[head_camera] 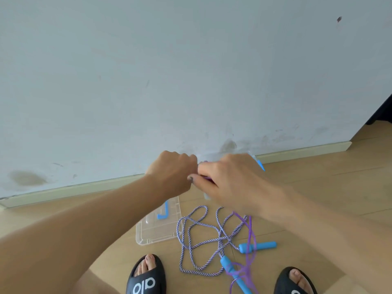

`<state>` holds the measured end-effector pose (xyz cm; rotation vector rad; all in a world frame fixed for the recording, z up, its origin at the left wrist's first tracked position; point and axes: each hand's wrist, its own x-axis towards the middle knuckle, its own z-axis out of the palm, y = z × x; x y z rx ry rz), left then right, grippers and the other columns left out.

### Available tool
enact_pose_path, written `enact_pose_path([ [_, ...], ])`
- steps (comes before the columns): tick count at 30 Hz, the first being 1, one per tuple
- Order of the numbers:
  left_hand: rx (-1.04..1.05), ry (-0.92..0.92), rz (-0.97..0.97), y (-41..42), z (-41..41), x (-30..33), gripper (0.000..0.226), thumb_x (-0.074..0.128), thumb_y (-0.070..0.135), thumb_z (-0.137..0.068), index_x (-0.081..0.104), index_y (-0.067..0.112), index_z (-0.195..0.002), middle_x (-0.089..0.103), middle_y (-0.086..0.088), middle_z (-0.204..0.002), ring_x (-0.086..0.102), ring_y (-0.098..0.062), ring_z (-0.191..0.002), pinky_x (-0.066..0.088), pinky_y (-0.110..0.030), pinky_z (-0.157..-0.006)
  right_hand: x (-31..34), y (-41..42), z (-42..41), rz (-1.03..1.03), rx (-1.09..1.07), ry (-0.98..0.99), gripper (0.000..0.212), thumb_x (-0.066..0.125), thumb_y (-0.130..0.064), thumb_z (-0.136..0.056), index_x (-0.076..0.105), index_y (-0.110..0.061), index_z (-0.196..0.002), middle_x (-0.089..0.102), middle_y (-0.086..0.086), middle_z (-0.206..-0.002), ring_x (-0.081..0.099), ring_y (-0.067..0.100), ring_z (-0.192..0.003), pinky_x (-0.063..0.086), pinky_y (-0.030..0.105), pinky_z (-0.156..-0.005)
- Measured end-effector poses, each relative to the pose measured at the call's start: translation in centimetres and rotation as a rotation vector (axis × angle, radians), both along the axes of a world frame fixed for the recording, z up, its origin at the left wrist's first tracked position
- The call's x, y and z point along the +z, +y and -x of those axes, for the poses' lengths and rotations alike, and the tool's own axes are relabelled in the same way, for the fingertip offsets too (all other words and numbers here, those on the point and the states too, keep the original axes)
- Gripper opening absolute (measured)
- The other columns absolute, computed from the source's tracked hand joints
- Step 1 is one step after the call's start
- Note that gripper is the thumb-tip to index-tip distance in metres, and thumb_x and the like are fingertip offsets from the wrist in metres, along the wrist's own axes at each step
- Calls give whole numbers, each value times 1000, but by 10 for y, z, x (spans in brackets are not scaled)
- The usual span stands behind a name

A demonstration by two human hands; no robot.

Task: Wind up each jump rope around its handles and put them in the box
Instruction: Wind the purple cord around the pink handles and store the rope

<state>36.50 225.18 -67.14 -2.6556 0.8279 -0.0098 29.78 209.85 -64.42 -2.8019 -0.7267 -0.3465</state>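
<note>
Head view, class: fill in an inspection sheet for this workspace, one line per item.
Surface: wooden floor, bare in places.
Job's things: striped jump rope lies loose with blue handles; purple rope hangs down from the hands; clear box lid lies flat.
Clutter: nothing seen.
Grippers: left hand and right hand meet, curled around something purple, mostly hidden.
Cables: nothing seen.
Surroundings: scuffed white wall, baseboard, black sandals.
</note>
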Motion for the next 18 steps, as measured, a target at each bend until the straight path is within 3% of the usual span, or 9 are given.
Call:
enact_pose_path([
  [2,-59,6,-14,-9,10,-1,8,41,13,-93,45,20,-92,64,-4,-96,66,-29,-84,35,-31,-62,4,-6,-15,-21,-29,-42,54,45,-52,-97,30,-19,-56,26,-4,-43,30,19,-45,17,29,-47],
  [5,-142,-64,22,-16,23,-4,4,43,19,-95,47,20,-95,66,-5,-92,67,-31,-79,33,-32,-58,13,-23,-40,-53,-111,-70,63,47,-56,-97,28,-15,-54,25,1,-44,26,15,-44,19,30,-48],
  [9,-224,-105,149,-23,33,3,20,50,30,-92,36,19,-82,62,-2,-72,63,-32,-60,29,-30,-50,12,-47,-69,-84,-117,163,65,47,-64,-93,27,-14,-56,23,0,-50,23,20,-51,22,33,-53],
  [12,-293,-182,304,-20,37,19,23,58,36,-82,45,18,-75,57,0,-57,55,-32,-43,24,-26,-45,-4,-53,-78,-327,-117,411,63,51,-66,-89,27,-19,-55,24,0,-54,25,16,-52,20,33,-54],
  [14,-220,-179,403,-18,40,29,23,47,42,-86,50,20,-84,57,0,-63,50,-35,-52,28,-29,-51,-34,-59,-84,-530,-174,614,51,59,-58,-89,44,-20,-59,39,2,-58,39,17,-56,31,28,-57],
  [16,-95,-123,546,-14,41,40,20,46,42,-87,45,22,-84,50,0,-64,43,-35,-61,34,-32,-55,-59,-61,-83,-576,-236,751,20,67,-40,-90,58,-28,-76,59,-12,-68,54,13,-65,46,25,-68],
  [18,3,-106,678,-8,36,47,20,53,37,-88,46,20,-79,49,0,-63,47,-34,-64,35,-33,-54,-58,-50,-73,-647,-254,815,31,51,-27,-99,48,-26,-68,48,-17,-48,43,4,-50,39,17,-51],
])
